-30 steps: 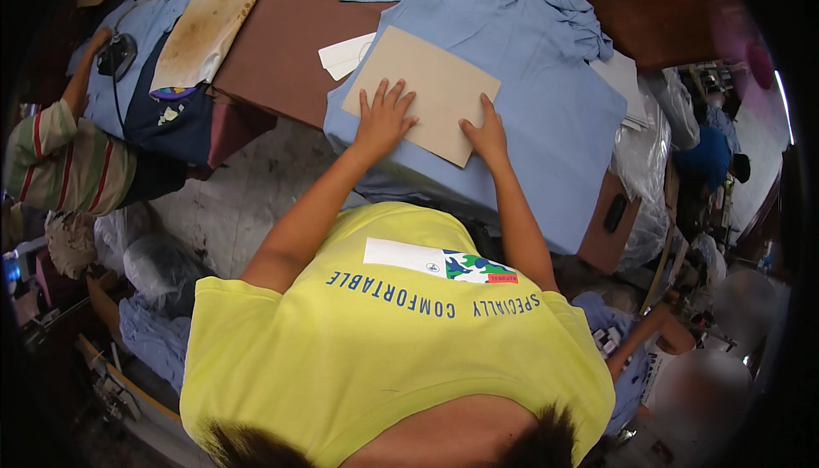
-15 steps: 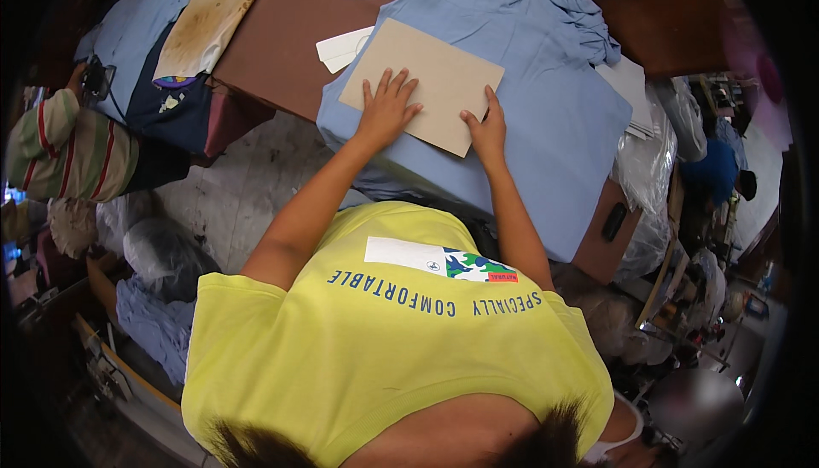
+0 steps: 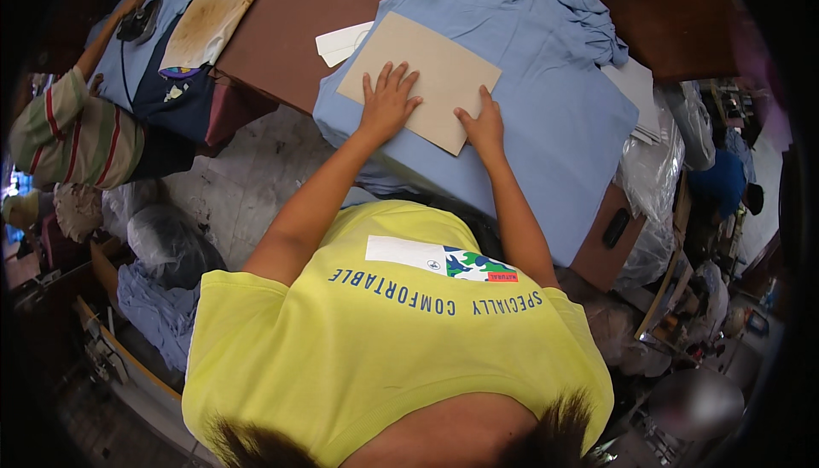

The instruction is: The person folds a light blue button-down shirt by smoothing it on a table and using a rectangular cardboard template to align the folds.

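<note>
A tan sheet of cardboard [image 3: 435, 63] lies at a slant on a light blue garment [image 3: 537, 93] spread over the table. Flat on the cardboard's left part, my left hand [image 3: 389, 108] has its fingers spread. My right hand [image 3: 484, 129] rests at the cardboard's right edge, index finger and thumb stretched apart; its other fingers are partly hidden. Just left of the cardboard, a white paper tag or card [image 3: 341, 44] sits on the brown table [image 3: 299, 24].
At the left, a person in a striped shirt [image 3: 90, 131] holds an iron [image 3: 139, 23] over blue cloth. A scorched pale cloth [image 3: 217, 11] lies nearby. White sheets [image 3: 636, 97] and clear plastic bags [image 3: 653, 161] are at the right, near a dark object [image 3: 615, 226] on the table edge.
The cardboard and both my hands have shifted very slightly to the left. At the far left, the other person's arm has reached away, carrying the iron farther up the blue cloth.
</note>
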`<state>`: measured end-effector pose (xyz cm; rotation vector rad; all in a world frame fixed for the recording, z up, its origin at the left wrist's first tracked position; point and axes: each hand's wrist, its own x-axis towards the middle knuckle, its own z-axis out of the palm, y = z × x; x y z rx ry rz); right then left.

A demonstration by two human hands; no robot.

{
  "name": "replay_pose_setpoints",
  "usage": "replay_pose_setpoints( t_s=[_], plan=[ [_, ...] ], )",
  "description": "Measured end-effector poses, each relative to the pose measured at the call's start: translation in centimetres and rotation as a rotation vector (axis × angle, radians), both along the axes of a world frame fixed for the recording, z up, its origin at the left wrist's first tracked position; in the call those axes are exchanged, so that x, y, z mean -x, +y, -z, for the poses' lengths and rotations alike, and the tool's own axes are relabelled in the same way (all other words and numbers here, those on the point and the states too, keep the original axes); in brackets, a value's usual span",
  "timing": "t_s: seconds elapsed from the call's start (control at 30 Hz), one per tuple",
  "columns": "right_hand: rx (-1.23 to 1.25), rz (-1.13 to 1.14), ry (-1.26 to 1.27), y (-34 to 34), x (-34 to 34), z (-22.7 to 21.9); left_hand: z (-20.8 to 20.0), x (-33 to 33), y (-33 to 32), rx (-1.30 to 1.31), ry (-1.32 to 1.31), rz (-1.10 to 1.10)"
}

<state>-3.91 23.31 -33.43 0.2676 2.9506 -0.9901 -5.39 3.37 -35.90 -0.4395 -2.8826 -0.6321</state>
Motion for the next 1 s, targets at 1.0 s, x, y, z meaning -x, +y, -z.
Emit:
replay_pose_setpoints(
  t_s=[1.0],
  plan=[
    [-0.308,-0.383,-0.382,3.2,6.8,-5.7,-1.3,1.8,1.9,0.179,0.058,-0.008]
  ],
)
